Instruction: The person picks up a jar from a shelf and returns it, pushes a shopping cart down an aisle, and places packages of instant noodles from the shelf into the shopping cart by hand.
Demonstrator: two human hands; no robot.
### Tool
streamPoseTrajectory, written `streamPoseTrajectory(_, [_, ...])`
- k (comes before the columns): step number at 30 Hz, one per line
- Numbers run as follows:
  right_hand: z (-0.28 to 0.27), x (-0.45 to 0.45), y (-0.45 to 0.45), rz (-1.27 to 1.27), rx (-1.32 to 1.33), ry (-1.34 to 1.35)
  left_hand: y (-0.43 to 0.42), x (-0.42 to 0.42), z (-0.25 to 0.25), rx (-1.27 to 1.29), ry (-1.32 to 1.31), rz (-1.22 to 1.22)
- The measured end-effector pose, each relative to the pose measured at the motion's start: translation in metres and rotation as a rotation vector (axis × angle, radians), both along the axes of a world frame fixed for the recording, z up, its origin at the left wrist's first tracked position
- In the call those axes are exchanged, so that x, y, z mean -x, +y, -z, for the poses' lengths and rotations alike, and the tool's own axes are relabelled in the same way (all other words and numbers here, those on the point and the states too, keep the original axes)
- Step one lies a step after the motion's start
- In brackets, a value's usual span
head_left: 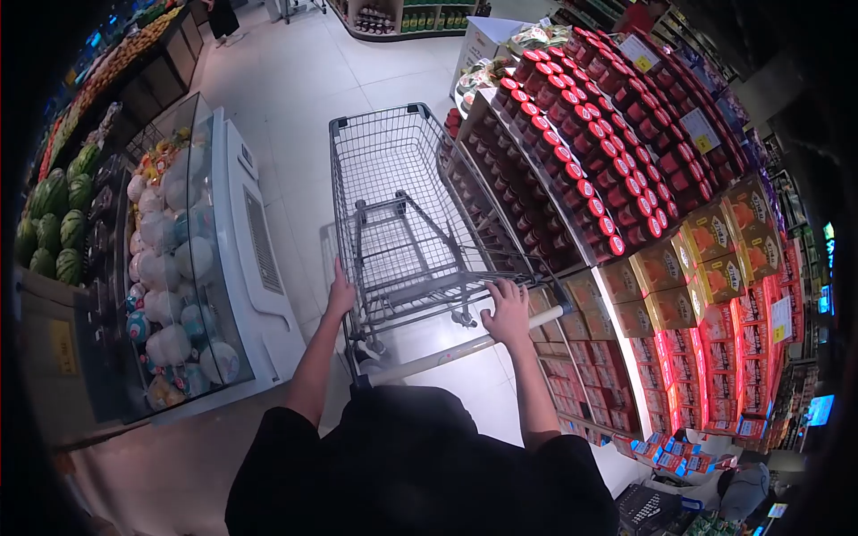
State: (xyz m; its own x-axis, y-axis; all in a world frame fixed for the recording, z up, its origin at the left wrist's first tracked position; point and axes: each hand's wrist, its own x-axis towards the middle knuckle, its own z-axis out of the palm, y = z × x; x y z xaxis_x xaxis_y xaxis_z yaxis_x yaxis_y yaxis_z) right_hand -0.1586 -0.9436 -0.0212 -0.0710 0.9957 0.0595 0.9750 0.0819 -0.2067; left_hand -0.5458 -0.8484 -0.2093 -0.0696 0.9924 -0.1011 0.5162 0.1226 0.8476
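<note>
A wire shopping cart [393, 165] stands in front of me, with the floor showing through its mesh. My left hand [340, 292] is at the left side of the basket near the back corner, closed on the side edge. My right hand [508, 309] is curled over the rear rim of the basket, fingers bent onto the wire. Below the right wrist runs the pale push handle [438, 360], which neither hand holds. The undersides of the fingers are hidden.
Close on the right rises a display of red-lidded jars [585, 152], with stacked boxes [661, 277] nearer me. A glass-sided chiller [255, 241] with wrapped round goods [165, 268] stands left, beside watermelons [54, 205]. Tiled floor [295, 80] runs ahead; a person [223, 18] is far off.
</note>
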Motion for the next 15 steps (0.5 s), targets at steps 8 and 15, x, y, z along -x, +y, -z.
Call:
streamPoseTrajectory(8, [0.008,0.045,0.051,-0.035,0.006,-0.011,0.066,0.047,-0.012,0.063,0.081,0.069])
streamPoseTrajectory(15, [0.009,0.033,0.163,-0.146,-0.030,0.030,0.123,0.078,-0.022,0.124,0.127,0.083])
